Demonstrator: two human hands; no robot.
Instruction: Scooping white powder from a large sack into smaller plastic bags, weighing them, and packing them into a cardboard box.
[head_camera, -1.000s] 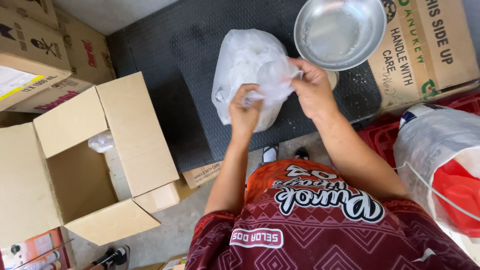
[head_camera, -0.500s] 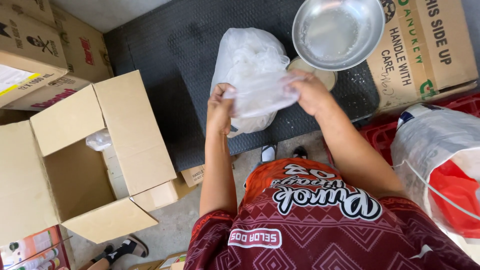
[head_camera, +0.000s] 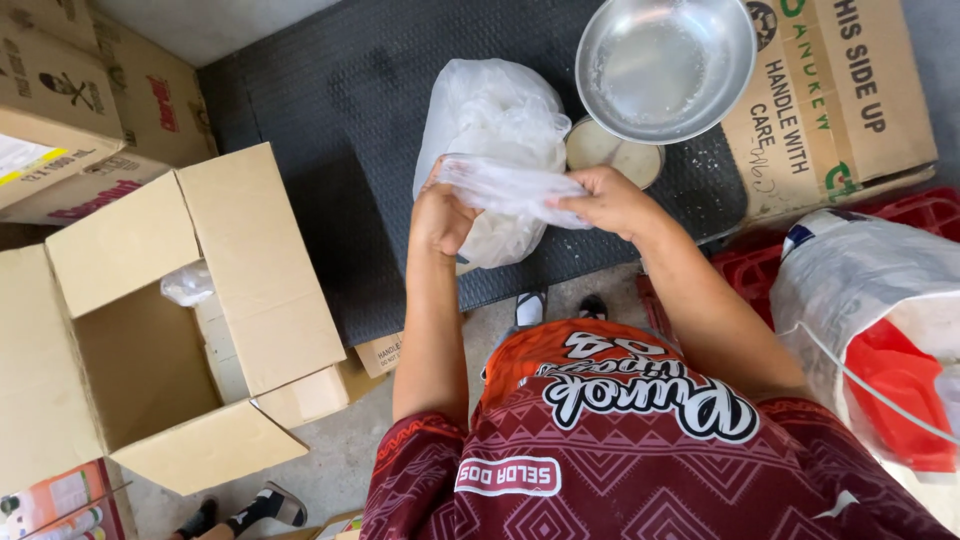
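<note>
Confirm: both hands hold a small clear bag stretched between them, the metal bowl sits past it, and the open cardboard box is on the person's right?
Wrong on one count. In the head view the open cardboard box sits on the person's left, not right. The rest stands: left hand and right hand hold the small clear bag, with the metal bowl past it.

hands: left (head_camera: 440, 215) and right (head_camera: 605, 200) stretch clear plastic bag (head_camera: 510, 185) — above white sack (head_camera: 490, 120) | metal bowl (head_camera: 665, 65) beside

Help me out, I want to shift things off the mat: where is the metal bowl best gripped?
Take the metal bowl by its thin rim on the near left edge, coming from above. It sits upright and open, its far side is crowded by the cardboard box, and its smooth curved wall gives fingers little purchase.
</note>
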